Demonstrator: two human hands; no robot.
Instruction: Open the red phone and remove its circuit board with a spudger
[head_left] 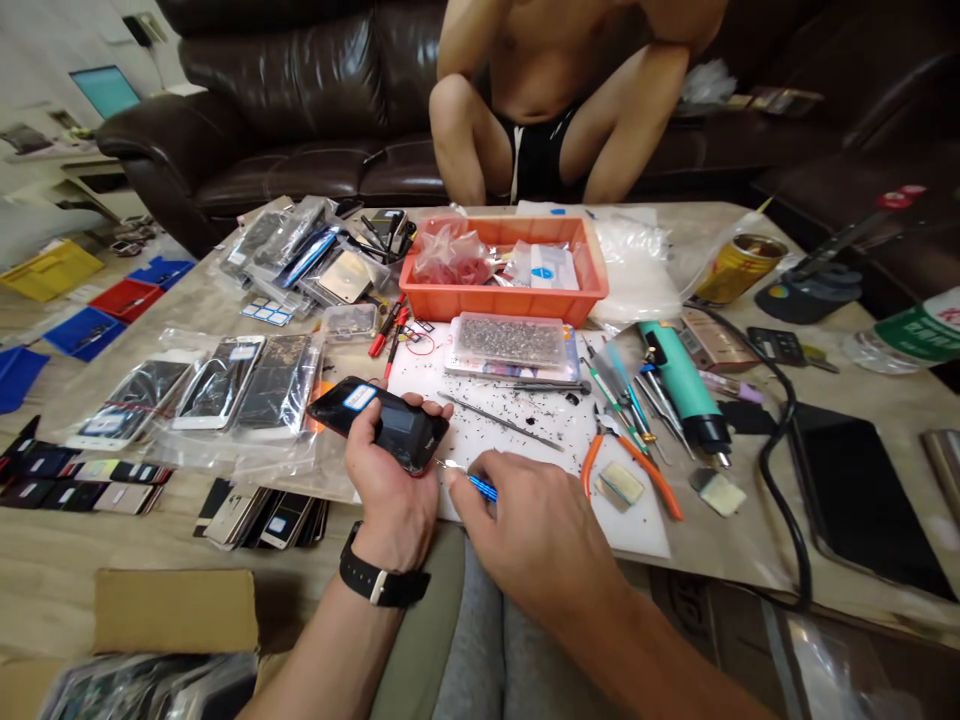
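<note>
My left hand [390, 460] is wrapped round a black smartphone [401, 430], tilted, with a white-and-blue label near its far end. In my right hand [536, 515] is a screwdriver [484, 487] with a blue handle, its thin metal tip reaching toward the phone's near end. Whether the tip touches the phone I cannot tell. Beneath both hands lies a white work mat [630, 530] scattered with many tiny screws. A clear box of screws [510, 342], grey tweezers [540, 386] and a thin metal pry tool [501, 420] rest on it.
Orange-handled pliers [660, 485], a green heat tool [682, 385] and a black cable [787, 400] lie to the right. An orange bin [502, 302] stands at the back. Bagged phones [217, 385] cover the left side. A person [559, 90] sits opposite on the sofa.
</note>
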